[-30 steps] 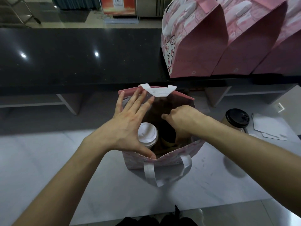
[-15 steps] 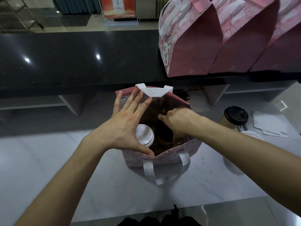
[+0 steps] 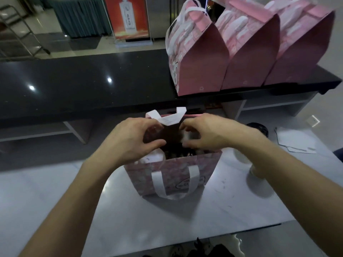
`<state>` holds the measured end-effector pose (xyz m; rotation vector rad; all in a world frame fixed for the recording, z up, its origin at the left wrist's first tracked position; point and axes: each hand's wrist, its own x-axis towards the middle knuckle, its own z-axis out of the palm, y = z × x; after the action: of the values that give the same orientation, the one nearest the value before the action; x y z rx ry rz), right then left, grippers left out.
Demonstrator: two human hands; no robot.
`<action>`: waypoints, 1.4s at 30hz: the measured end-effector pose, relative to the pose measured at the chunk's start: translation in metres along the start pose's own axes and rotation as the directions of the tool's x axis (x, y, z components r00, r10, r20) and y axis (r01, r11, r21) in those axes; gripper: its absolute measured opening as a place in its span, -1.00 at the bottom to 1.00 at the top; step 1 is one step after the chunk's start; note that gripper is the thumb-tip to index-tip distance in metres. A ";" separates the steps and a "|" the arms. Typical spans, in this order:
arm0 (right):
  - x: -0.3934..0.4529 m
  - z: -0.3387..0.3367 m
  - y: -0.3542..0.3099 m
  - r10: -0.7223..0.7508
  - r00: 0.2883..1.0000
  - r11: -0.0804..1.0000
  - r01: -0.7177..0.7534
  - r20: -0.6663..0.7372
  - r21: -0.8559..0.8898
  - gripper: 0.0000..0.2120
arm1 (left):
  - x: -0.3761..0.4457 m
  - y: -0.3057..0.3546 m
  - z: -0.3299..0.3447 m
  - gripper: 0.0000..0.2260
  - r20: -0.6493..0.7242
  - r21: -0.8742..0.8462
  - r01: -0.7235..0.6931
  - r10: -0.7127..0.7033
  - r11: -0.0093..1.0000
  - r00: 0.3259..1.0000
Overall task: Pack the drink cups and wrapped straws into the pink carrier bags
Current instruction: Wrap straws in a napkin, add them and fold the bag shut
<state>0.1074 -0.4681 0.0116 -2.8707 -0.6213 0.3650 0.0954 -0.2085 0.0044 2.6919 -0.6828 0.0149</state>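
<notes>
One open bag (image 3: 172, 175) stands on the table (image 3: 55, 191); the left hand (image 3: 130, 143) and right hand (image 3: 207, 134) each pinch its rim. Three closed bags (image 3: 202, 67) stand far right.

An open pink carrier bag (image 3: 172, 175) stands upright at centre, white handle drooping; three closed pink bags (image 3: 246, 58) line the counter at one o'clock.

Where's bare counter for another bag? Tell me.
Bare white counter lies left of the open pink bag and in front of it. Its right is crowded: cups and papers. The black ledge is bare left of the packed bags.
</notes>
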 end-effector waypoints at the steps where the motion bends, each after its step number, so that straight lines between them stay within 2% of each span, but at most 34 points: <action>1: -0.014 -0.007 0.008 0.011 0.997 0.995 -0.004 -0.075 0.097 -0.55 | 0.003 0.009 -0.003 -0.61 0.023 -0.027 0.008 -0.008 1.000 1.000; 3: -0.042 -0.015 0.029 0.062 0.971 0.970 -0.005 -0.229 0.242 -0.62 | 0.011 0.030 -0.004 -0.70 0.099 -0.045 -0.005 0.009 0.999 0.995; 5: -0.067 -0.017 0.056 0.155 0.935 0.947 -0.048 -0.318 0.318 -0.65 | 0.023 0.055 0.001 -0.70 0.156 -0.053 -0.045 0.052 0.998 0.986; 10: -0.102 0.002 0.157 0.395 0.848 0.905 -0.292 -0.354 0.309 -0.74 | 0.066 0.119 0.028 -0.63 0.132 -0.003 -0.141 0.140 0.990 0.981; 15: -0.117 0.058 0.274 0.564 0.790 0.821 -0.505 -0.240 0.267 -0.74 | 0.114 0.176 0.074 -0.65 0.118 0.014 -0.135 0.132 0.991 0.984; 18: -0.118 0.107 0.326 0.625 0.773 0.768 -0.582 -0.114 0.267 -0.79 | 0.140 0.205 0.108 -0.65 0.143 0.046 -0.075 0.068 0.996 0.987; 21: -0.112 0.149 0.359 0.646 0.764 0.734 -0.618 -0.008 0.281 -0.71 | 0.157 0.224 0.142 -0.66 0.138 0.071 -0.007 -0.003 0.997 0.990; 23: -0.107 0.170 0.372 0.633 0.772 0.727 -0.618 0.056 0.300 -0.67 | 0.160 0.234 0.160 -0.67 0.123 0.063 0.043 -0.050 0.997 0.991; 26: -0.101 0.186 0.383 0.629 0.769 0.691 -0.618 0.110 0.375 -0.79 | 0.160 0.246 0.181 -0.68 0.096 0.027 0.109 -0.111 0.994 0.989; 30: -0.099 0.193 0.389 0.679 0.726 0.599 -0.635 0.111 0.488 -0.71 | 0.161 0.259 0.196 -0.71 0.024 -0.026 0.151 -0.150 0.988 0.988; 35: -0.111 0.196 0.395 0.694 0.713 0.541 -0.608 0.100 0.582 -0.70 | 0.178 0.284 0.204 -0.79 -0.076 -0.136 0.146 -0.157 0.980 0.985; 39: -0.128 0.175 0.401 0.677 0.734 0.411 -0.446 0.062 0.795 -0.87 | 0.198 0.308 0.219 -0.84 -0.057 -0.339 0.184 -0.216 0.923 0.975; 42: -0.139 0.148 0.398 0.581 0.814 0.285 -0.197 -0.006 0.938 -0.88 | 0.216 0.323 0.236 -0.69 0.052 -0.429 0.263 -0.267 0.864 0.962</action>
<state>0.0957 -0.8659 -0.1924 -1.8051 0.3696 0.1423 0.1182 -0.6541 -0.0845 2.3237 -0.2616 -0.1750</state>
